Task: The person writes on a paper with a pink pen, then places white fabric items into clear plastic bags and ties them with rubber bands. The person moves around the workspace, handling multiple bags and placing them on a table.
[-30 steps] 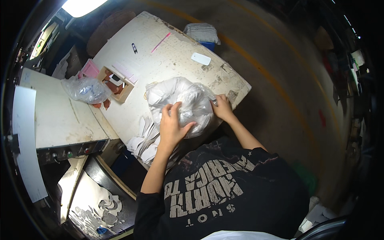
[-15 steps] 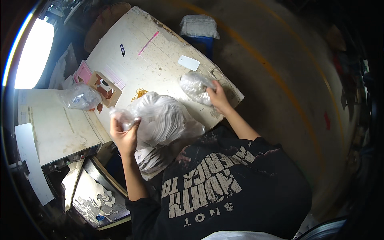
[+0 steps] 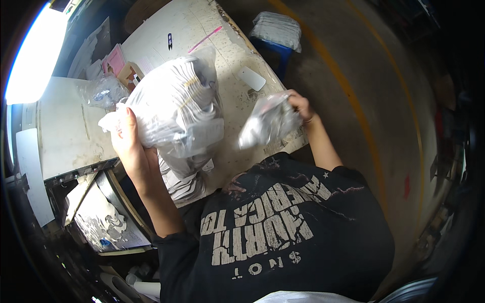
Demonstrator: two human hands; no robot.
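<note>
My left hand (image 3: 130,144) grips the gathered end of a large clear plastic bag (image 3: 174,98) full of layered white fabric pieces. The bag is raised over the table, tilted, with a yellowish band visible across its layers. Beneath it, near my body, a stack of white fabric pieces (image 3: 182,186) lies at the table's edge, partly covered by the bag. On the other side, my right hand (image 3: 301,104) is closed on the top of a smaller clear plastic bag (image 3: 270,122) with whitish contents, blurred by motion. It hangs over the table's right part.
On the white table (image 3: 235,53) lie a white card (image 3: 252,78), a small dark snipper-like tool (image 3: 170,41) and a pink strip (image 3: 204,39). Left are a cardboard box (image 3: 130,74) and a crumpled plastic bag (image 3: 104,91). A blue stool (image 3: 279,49) bearing a wrapped bundle stands beyond.
The large bag has been lifted and swung up by my left hand, exposing the stack below. My right hand has raised the smaller bag off the table and moved rightward.
</note>
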